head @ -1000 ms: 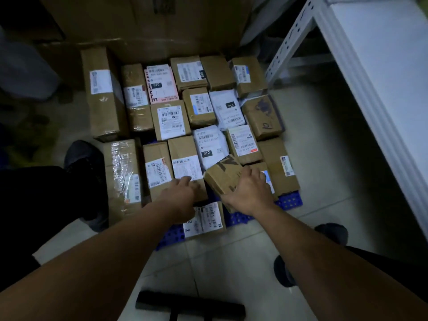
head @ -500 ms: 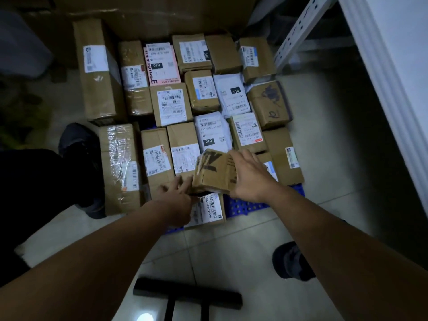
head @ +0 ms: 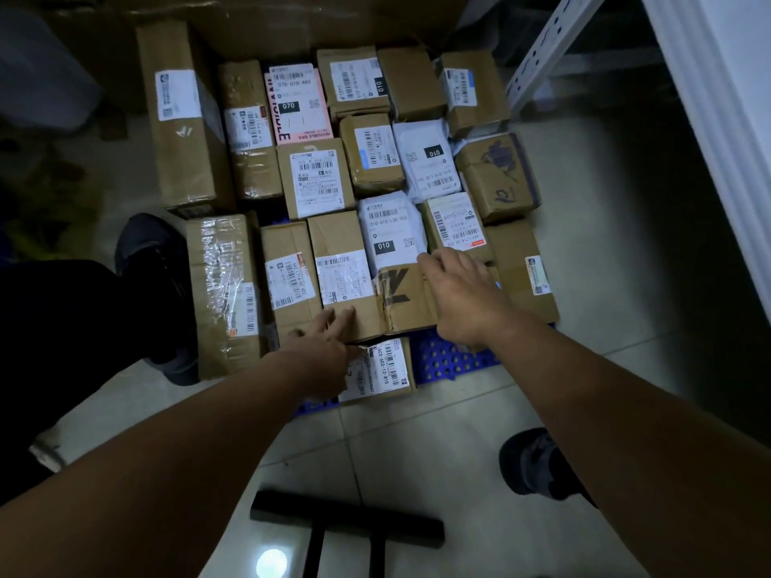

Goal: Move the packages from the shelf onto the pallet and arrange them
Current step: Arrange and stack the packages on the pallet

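The right hand (head: 459,298) is lying flat on the black-printed box (head: 400,300) in the pallet's near row, fingers spread, its grip released and pressing rather than grasping. The left hand (head: 323,348), grip also released, is touching the labelled box (head: 342,273) just beside it with straight fingertips. The risk, as I am judging it, is crowding. If the printed box is pushed in harder, it is likely to buckle the soft white bag (head: 392,231) touching its far edge or shove the neighbours out of line. The front box (head: 379,369) is sitting at the near edge of the blue pallet (head: 450,360), so a knock from the left wrist could tip it onto the floor tiles. I am counting eighteen packages on the pallet: fifteen brown boxes, two white bags and one pink package (head: 298,104). Another may be hiding under the right hand. The white shelf (head: 709,118) is showing no packages in this view.
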